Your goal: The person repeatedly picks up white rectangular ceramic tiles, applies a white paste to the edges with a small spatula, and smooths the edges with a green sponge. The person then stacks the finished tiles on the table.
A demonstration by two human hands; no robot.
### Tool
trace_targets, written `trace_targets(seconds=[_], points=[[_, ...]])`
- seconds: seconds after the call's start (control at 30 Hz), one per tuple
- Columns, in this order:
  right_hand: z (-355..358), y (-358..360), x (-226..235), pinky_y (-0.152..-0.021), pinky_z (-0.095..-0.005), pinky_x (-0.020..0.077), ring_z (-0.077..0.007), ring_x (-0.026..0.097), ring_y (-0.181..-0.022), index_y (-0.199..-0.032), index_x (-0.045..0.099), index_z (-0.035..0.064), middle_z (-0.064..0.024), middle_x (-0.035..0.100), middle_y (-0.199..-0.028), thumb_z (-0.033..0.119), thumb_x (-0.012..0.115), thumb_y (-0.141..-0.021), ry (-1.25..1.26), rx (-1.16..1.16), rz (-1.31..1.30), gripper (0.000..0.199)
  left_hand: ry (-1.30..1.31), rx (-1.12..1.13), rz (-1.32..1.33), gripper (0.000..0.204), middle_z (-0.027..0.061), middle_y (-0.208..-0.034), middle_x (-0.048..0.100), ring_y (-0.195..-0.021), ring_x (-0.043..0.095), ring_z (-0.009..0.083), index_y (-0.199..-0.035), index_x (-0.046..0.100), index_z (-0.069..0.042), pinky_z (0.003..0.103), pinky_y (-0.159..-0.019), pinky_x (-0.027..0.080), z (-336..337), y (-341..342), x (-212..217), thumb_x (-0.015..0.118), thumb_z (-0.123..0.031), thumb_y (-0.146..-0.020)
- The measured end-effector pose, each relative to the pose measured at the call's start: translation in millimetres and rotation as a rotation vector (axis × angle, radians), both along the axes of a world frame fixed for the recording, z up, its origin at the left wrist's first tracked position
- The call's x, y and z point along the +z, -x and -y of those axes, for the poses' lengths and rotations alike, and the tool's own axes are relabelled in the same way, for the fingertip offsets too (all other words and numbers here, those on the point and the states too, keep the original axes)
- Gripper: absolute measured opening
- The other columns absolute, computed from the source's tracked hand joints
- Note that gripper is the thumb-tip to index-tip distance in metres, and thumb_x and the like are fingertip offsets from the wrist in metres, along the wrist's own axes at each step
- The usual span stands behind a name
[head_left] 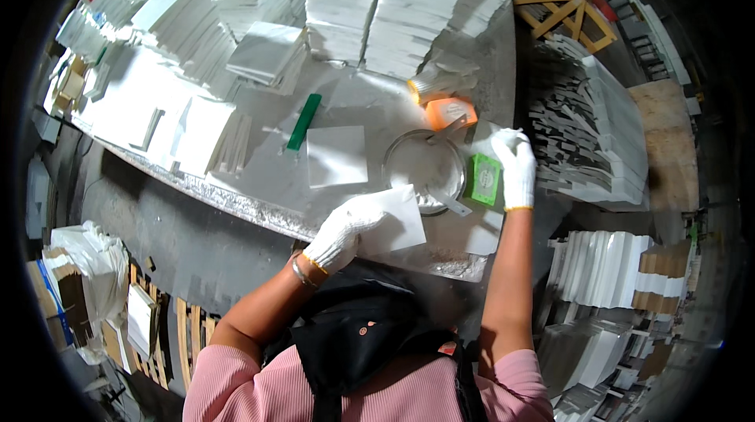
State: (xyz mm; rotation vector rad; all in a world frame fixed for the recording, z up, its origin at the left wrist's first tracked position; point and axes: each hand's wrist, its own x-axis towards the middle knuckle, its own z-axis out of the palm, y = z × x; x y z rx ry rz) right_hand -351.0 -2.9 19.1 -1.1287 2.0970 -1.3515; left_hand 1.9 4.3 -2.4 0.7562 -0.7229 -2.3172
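My left hand (340, 235), in a white knit glove, grips a white square tile (403, 221) by its edge, tilted near the table's front edge. At the right side of the table is my gloved right hand (516, 162), its fingers bent together; whatever they hold, if anything, is hidden. Beside it lies a bright green block (484, 180). Between my hands stands a round metal bowl (391, 158) of whitish material, with a flat metal scraper (450, 202) across its near rim and another scraper (451, 127) at its far rim. An orange block (452, 111) sits behind the bowl.
Another white tile (336, 156) lies flat on the grey table (271, 206), with a green strip (304, 121) beside it. Tall stacks of white tiles (338, 9) line the back. A small tile stack (269, 54) stands before them. More stacked slabs (594, 135) rise at right.
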Motion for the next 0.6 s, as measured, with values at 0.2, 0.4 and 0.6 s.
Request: trace_targets(seconds=[0.2,0.4,0.6], points=[[-57,-61,71,-0.087,-0.0291,0.0518,-0.0120,0.065,-0.093,-0.116,0.066,0.0068,-0.0046,0.070,-0.104,0.008,0.077,-0.084,-0.102,0.219,-0.195,0.034,-0.063,0.004,-0.055,0.051,0.0095,-0.118,0.067,-0.105,0.064,0.0179,-0.133,0.055,0.002,0.034,-0.092,0.053,0,1,2,0.071,-0.014,-0.088],[-67,-89,76,-0.085,-0.0323,0.0514,-0.0196,0.066,-0.096,-0.117,0.070,0.0053,-0.0089,0.069,-0.106,0.011,0.082,-0.077,-0.207,0.514,-0.234,0.042,-0.113,0.041,-0.045,0.050,0.0090,-0.117,0.067,-0.106,0.064,0.0180,-0.132,0.055,0.001,0.035,-0.093,0.053,-1,2,-6,0.072,-0.014,-0.087],[-59,-102,77,-0.074,-0.0348,0.0525,-0.0259,0.067,-0.082,-0.107,0.074,0.0044,-0.0132,0.069,-0.091,0.016,0.082,-0.074,-0.146,0.559,-0.363,0.036,-0.080,0.013,-0.071,0.051,0.0089,-0.119,0.066,-0.106,0.064,0.0178,-0.133,0.054,0.001,0.034,-0.094,0.052,1,1,-5,0.072,-0.014,-0.087]])
